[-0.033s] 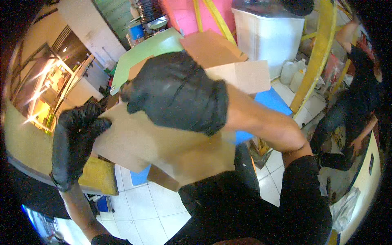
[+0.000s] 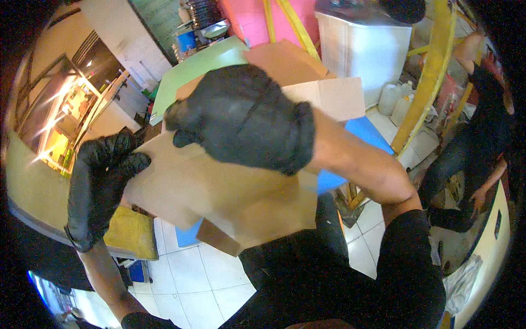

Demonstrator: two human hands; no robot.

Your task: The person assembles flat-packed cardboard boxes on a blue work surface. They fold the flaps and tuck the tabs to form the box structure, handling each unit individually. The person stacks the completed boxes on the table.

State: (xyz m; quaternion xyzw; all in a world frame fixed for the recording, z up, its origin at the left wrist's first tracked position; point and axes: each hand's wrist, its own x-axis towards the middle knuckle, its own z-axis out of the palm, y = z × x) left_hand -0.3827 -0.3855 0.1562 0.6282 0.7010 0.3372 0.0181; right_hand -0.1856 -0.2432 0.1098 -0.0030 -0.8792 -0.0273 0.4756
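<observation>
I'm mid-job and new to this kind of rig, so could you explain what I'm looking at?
There is no machine: these are a person's own hands in black gloves. The view comes from a fisheye camera worn on the head, looking down, so edges bend. The left hand is at the left edge of some cardboard. The right hand is curled above it; what it grips, if anything, is hidden. A blue surface shows beneath, with a green sheet beyond. The figure at right is another person.
</observation>
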